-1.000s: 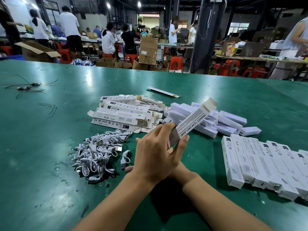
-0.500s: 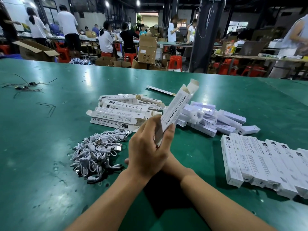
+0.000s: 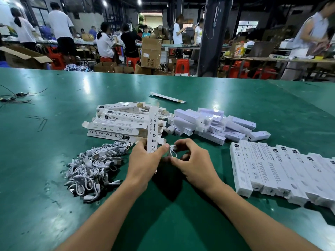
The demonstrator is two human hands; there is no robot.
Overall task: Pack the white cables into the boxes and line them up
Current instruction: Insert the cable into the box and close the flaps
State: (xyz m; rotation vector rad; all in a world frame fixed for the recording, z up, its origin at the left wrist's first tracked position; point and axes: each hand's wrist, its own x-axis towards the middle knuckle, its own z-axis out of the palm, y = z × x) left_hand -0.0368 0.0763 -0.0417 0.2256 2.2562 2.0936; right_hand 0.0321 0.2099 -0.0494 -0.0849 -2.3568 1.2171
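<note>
My left hand [image 3: 145, 161] grips a long white box [image 3: 153, 127] near its lower end and holds it almost upright above the green table [image 3: 235, 98]. Just to its right, my right hand [image 3: 192, 161] pinches a small coiled white cable [image 3: 173, 150] between thumb and fingers, close to the box's lower end. A heap of coiled white cables [image 3: 94, 165] lies on the table to the left of my hands. To the right, packed white boxes [image 3: 282, 173] lie side by side in a row.
A stack of flat unfilled boxes [image 3: 117, 122] lies behind my hands, with a pile of white lamp units [image 3: 210, 124] to its right. One flat box [image 3: 167, 97] lies alone further back. Dark wires [image 3: 14, 96] sit at the far left. People work at tables beyond.
The box has swung from tilted to the right to nearly upright in my left hand. My right hand has come out from behind the left and now pinches a cable.
</note>
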